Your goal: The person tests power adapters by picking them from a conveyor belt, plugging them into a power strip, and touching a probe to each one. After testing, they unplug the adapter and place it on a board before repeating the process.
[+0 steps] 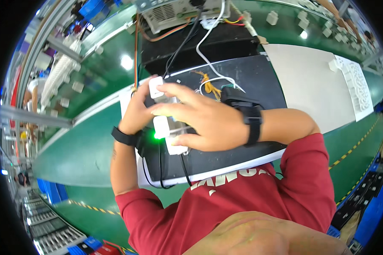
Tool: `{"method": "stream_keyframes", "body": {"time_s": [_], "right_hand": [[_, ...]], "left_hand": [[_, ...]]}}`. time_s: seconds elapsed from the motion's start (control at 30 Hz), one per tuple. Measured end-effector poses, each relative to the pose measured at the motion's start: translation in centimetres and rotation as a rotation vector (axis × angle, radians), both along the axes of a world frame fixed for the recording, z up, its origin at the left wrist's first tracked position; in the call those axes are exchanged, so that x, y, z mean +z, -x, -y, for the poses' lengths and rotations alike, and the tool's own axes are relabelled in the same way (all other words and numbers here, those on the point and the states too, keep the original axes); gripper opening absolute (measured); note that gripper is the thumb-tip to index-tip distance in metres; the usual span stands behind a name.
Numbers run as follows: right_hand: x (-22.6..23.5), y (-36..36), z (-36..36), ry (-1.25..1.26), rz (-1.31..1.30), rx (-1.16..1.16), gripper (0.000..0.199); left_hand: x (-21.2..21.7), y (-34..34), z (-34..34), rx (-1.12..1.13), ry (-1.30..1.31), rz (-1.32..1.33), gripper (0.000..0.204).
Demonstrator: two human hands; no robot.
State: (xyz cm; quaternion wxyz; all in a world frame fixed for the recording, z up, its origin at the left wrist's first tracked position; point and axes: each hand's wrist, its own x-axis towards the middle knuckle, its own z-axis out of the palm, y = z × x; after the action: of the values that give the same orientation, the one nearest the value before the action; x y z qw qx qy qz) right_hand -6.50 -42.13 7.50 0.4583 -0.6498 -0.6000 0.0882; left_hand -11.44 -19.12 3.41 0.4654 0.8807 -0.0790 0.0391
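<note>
A small white block-shaped power adapter (pixel 156 86) sits between my two hands over the black mat (pixel 259 80). My left hand (pixel 136 109) closes round its left side, its fingers partly hidden. From the right, my right hand (pixel 210 117) reaches across, a fingertip on this adapter's right edge and another finger stretched just below it. A second white adapter (pixel 161 126) stands nearer to me, with a bright green light glowing at its lower end. Beside it, my right thumb lies against a third white block (pixel 177 146). Black cables (pixel 161 163) run from these toward me.
Beyond the mat stand a black box (pixel 200 51) and a bench instrument (pixel 174 17). A white cable (pixel 204 51) and a yellow wire bundle (pixel 210 87) lie on the mat. A beige board (pixel 310 85) is at right, near a white sheet with small parts (pixel 357 87).
</note>
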Motion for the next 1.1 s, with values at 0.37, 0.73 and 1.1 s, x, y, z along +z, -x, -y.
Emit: {"method": "stream_keyframes", "body": {"time_s": [0.37, 0.73, 1.1], "right_hand": [[-3.6, -29.2, 11.3, -0.055, -0.307, -1.131, 0.033], [-10.9, -38.7, 6.4, 0.540, 0.212, -1.186, 0.038], [2.5, -16.1, 7.4, -0.690, -0.583, -0.484, 0.017]], "left_hand": [[4.1, -5.0, -5.1, 0.627, -0.477, 0.547, 0.041], [-5.9, -16.5, -19.0, 0.648, -1.715, 0.134, 0.016], [4.6, -8.2, -9.6, 0.640, -0.872, 0.546, 0.030]]}}
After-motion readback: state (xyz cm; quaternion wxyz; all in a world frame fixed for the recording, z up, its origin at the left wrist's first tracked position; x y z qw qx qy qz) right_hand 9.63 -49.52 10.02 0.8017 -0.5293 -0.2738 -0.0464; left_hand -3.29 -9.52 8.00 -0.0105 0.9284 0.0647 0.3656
